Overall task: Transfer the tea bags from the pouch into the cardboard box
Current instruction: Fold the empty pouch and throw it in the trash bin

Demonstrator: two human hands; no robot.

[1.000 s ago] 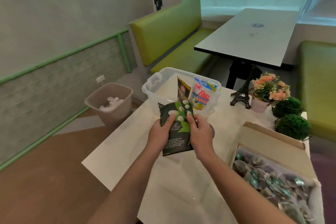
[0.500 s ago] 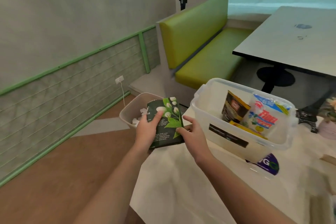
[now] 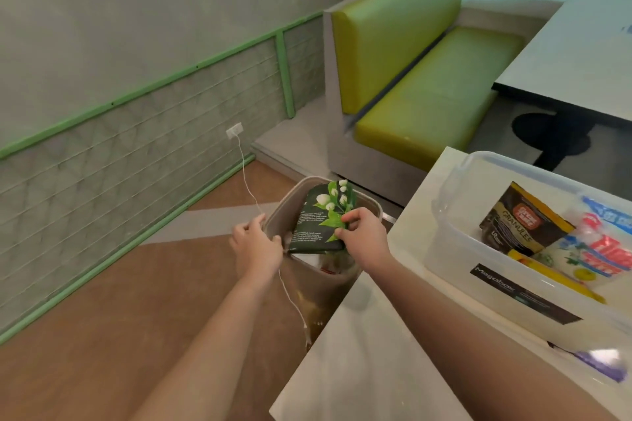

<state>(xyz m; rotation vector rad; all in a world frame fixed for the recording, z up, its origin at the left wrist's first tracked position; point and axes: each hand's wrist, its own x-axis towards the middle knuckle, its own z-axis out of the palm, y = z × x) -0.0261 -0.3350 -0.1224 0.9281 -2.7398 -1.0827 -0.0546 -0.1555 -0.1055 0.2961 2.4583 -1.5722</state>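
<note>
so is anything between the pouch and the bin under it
Nothing visible is. The right hand pinches the pouch by its lower corner directly over the open bin, with only the bin's own contents below. The left hand sits at the bin's left rim, beside the pouch rather than under it.

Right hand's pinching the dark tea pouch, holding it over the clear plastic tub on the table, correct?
Not quite. The head view shows the right hand pinching the dark tea pouch, but over the beige waste bin beside the table, not the clear plastic tub.
</note>
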